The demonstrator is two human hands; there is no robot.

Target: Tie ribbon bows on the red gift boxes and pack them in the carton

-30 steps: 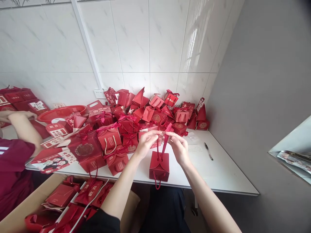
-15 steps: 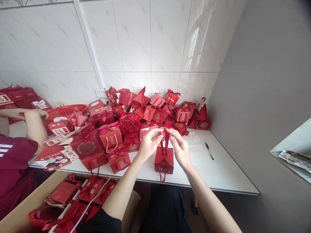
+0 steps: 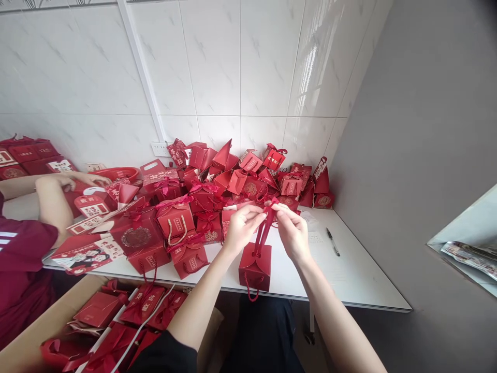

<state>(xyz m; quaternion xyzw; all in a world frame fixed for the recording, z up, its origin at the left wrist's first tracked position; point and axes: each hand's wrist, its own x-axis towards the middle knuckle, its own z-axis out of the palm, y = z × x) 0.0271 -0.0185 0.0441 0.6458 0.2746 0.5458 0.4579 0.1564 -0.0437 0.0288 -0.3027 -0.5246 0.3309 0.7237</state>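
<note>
A small red gift box stands at the front edge of the white table, a red cord handle hanging over the edge. From the slots in its top a dark red ribbon runs up to both hands. My left hand pinches the ribbon from the left, thumb and fingertips together. On the other side my right hand pinches it too, and the fingertips of the two hands nearly meet above the box. Whether a knot lies between the fingers cannot be made out.
Red gift boxes are heaped along the wall. A pen lies on the white table at right. Below left, a carton holds more boxes. A co-worker's arm reaches in by a red basket.
The gift box has shifted slightly left and towards me, tilting a little. Both hands have drawn the ribbon's strands together. The co-worker's hand has moved right, over the basket's edge.
</note>
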